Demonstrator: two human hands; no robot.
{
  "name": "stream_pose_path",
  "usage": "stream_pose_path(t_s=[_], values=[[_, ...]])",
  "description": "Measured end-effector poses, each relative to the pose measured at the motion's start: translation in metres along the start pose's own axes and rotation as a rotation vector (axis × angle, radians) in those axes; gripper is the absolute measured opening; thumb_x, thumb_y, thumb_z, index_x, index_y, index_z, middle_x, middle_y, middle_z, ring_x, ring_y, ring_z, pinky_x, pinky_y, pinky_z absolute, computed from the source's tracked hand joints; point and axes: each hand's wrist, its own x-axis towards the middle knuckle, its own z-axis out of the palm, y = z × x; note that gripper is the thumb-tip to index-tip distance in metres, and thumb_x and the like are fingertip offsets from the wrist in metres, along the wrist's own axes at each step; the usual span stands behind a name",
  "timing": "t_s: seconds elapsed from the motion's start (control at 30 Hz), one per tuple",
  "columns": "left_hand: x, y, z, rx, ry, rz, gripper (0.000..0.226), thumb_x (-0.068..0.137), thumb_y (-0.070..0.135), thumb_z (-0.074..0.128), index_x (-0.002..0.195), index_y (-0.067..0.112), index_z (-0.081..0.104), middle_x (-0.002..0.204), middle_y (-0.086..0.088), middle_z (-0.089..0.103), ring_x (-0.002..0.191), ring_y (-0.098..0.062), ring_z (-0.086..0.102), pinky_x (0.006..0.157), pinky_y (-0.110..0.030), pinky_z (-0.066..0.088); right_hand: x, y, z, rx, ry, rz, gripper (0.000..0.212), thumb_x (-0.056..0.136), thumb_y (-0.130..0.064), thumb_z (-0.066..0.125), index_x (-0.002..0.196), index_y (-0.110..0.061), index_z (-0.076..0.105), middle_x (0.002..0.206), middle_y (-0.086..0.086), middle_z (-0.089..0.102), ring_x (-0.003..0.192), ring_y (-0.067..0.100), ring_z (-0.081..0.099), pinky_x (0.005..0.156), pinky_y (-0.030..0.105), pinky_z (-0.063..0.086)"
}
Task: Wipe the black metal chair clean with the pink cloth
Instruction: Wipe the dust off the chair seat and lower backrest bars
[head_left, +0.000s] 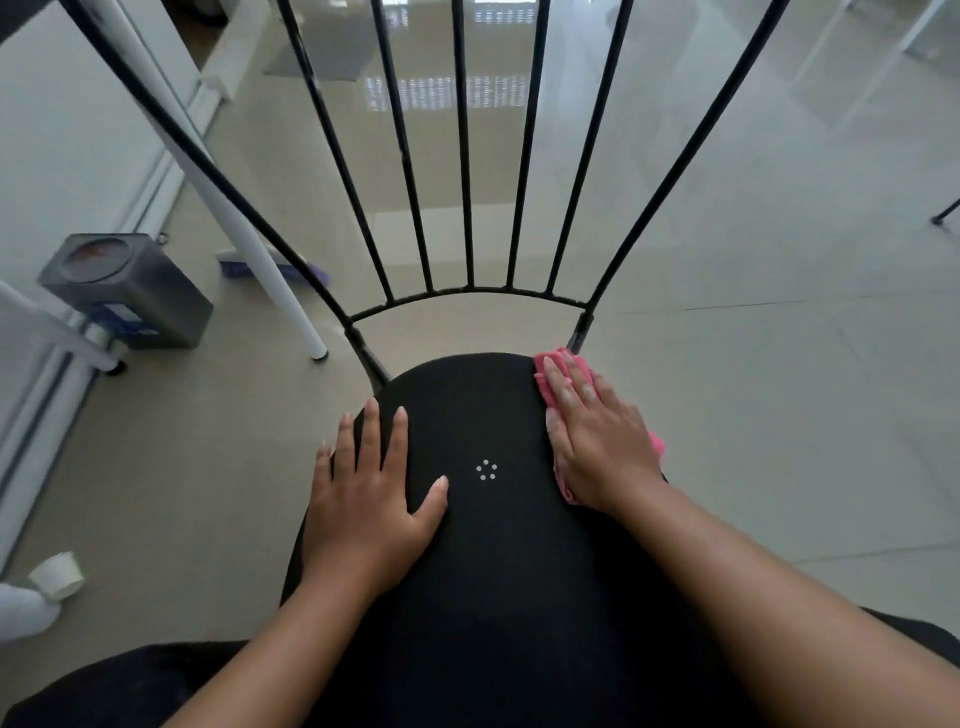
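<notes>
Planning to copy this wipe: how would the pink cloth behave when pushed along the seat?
Probably floppy: the pink cloth wrinkles at its edges under the right hand. Likely thin and light, so it may bunch unless pressed flat.

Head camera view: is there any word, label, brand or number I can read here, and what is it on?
No text can be read in this view.
Blue label on the grey box: too blurred to read.
Seat: a small ring of white dots, no letters.
Cloth: no writing shows.
</notes>
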Motion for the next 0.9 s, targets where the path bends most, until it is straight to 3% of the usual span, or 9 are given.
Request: stream_pose_path(t_s=[0.07,0.13,0.2,0.3,0.4,0.53,0.67,0.8,0.9], values=[[0.001,-0.001,0.0,-0.018,0.012,0.002,0.089,0.081,0.073,0.0,0.155,0.026,-0.009,0.162,-0.004,-0.018,0.148,-0.024,-0.016,0.121,-0.045,-0.003,0.028,0.003,-0.003,0.093,-0.007,0.011,0.056,0.102,-0.036,0.02,0.154,-0.027,0.002,0.162,-0.01,-0.001,0.148,0.008,-0.002,0.119,0.036,0.015],[0.001,-0.001,0.003,-0.025,0.024,0.002,0.088,0.082,0.073,0.004,0.156,0.025,-0.005,0.163,-0.004,-0.014,0.149,-0.024,-0.014,0.121,-0.045,-0.001,0.049,0.004,-0.006,0.157,-0.064,0.021,0.054,0.104,-0.031,0.017,0.154,-0.017,0.004,0.161,-0.007,-0.002,0.147,0.008,-0.007,0.12,0.028,-0.001],[0.002,-0.001,0.003,-0.035,0.037,-0.002,0.087,0.083,0.073,0.006,0.156,0.025,-0.003,0.163,-0.005,-0.012,0.149,-0.024,-0.011,0.121,-0.045,0.001,0.062,0.004,-0.01,0.157,-0.085,0.009,0.052,0.104,-0.026,0.015,0.154,-0.012,0.007,0.161,-0.004,-0.001,0.146,0.006,-0.009,0.117,0.023,-0.008],[0.001,-0.001,0.003,-0.044,0.033,-0.006,0.087,0.083,0.073,0.006,0.156,0.026,-0.003,0.163,-0.005,-0.012,0.15,-0.024,-0.011,0.121,-0.045,0.002,0.056,-0.002,-0.013,0.174,-0.075,0.05,0.051,0.104,-0.026,0.017,0.154,-0.016,0.013,0.161,-0.009,0.001,0.147,0.005,-0.003,0.116,0.025,0.007],[0.001,0.0,0.002,-0.06,0.04,-0.007,0.086,0.084,0.072,0.009,0.156,0.026,0.0,0.164,-0.005,-0.009,0.15,-0.024,-0.008,0.121,-0.046,0.003,0.039,0.0,-0.008,0.199,-0.008,0.098,0.05,0.103,-0.032,0.021,0.153,-0.027,0.018,0.161,-0.016,0.004,0.144,0.004,0.019,0.108,0.033,0.032],[0.001,0.001,0.0,-0.055,0.025,-0.006,0.087,0.082,0.072,0.006,0.156,0.027,-0.004,0.163,-0.004,-0.014,0.149,-0.024,-0.013,0.121,-0.044,0.0,0.04,0.002,-0.011,0.244,0.017,0.083,0.05,0.104,-0.03,0.023,0.153,-0.027,0.016,0.16,-0.017,0.005,0.143,-0.001,0.017,0.105,0.031,0.033],[0.0,0.001,-0.004,-0.055,0.012,-0.018,0.087,0.082,0.072,0.005,0.155,0.027,-0.008,0.162,-0.003,-0.019,0.148,-0.023,-0.016,0.121,-0.044,-0.002,0.045,-0.011,-0.007,0.21,0.041,0.118,0.048,0.103,-0.024,0.028,0.152,-0.022,0.025,0.161,-0.009,0.013,0.144,0.008,0.022,0.107,0.029,0.03],[0.0,0.002,-0.006,-0.092,0.021,-0.022,0.084,0.088,0.07,0.015,0.155,0.026,-0.01,0.162,-0.003,-0.021,0.148,-0.021,-0.02,0.121,-0.042,-0.005,0.035,-0.022,-0.006,0.094,0.168,-0.19,0.046,0.103,-0.023,0.034,0.149,-0.022,0.034,0.155,-0.004,0.032,0.147,0.01,0.01,0.118,0.028,0.013],[-0.003,0.003,-0.005,-0.211,0.084,-0.112,0.083,0.091,0.062,0.027,0.156,0.016,0.002,0.164,-0.006,-0.007,0.15,-0.019,-0.008,0.121,-0.035,-0.003,0.038,-0.063,-0.003,0.094,0.026,-0.443,0.045,0.104,-0.026,0.036,0.149,-0.029,0.031,0.155,-0.01,0.027,0.144,0.003,0.0,0.116,0.025,0.008]])
